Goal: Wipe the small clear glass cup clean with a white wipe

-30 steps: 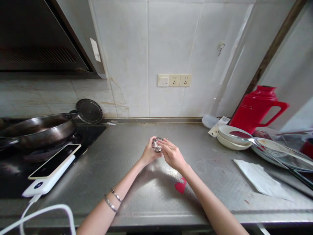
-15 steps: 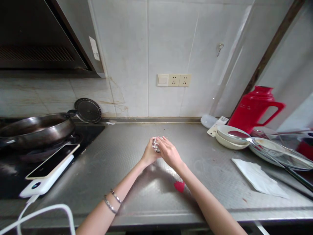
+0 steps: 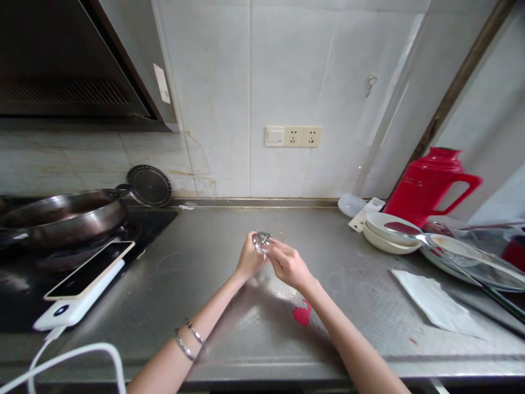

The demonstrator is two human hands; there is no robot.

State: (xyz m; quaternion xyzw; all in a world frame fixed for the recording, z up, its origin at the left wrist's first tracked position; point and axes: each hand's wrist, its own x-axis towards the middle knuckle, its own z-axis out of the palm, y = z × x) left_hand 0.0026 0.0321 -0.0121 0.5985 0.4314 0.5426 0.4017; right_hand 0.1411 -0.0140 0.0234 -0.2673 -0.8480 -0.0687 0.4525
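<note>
Above the middle of the steel counter [image 3: 197, 262], my left hand [image 3: 249, 260] is wrapped round the left side of a small round object [image 3: 261, 241], silvery and dark with whitish parts. Its exact kind is too small to make out. My right hand [image 3: 288, 264] touches the object's right side with bent fingers, the thumb and fingertips pressed together at its edge. A red, jagged-edged piece [image 3: 302, 313] lies flat on the counter beside my right forearm. Two silver bracelets circle my left forearm.
At left, a pan [image 3: 68, 216] sits on the black stove beside a phone [image 3: 92, 270] on a white power bank [image 3: 77, 301]. At right are a red flask [image 3: 429, 186], stacked bowls [image 3: 389, 243], a plate [image 3: 451, 243] and a white napkin [image 3: 437, 301].
My right hand has drawn back from over the object, its fingers now bent at the right edge, and more of the object's top shows. My left hand still holds it.
</note>
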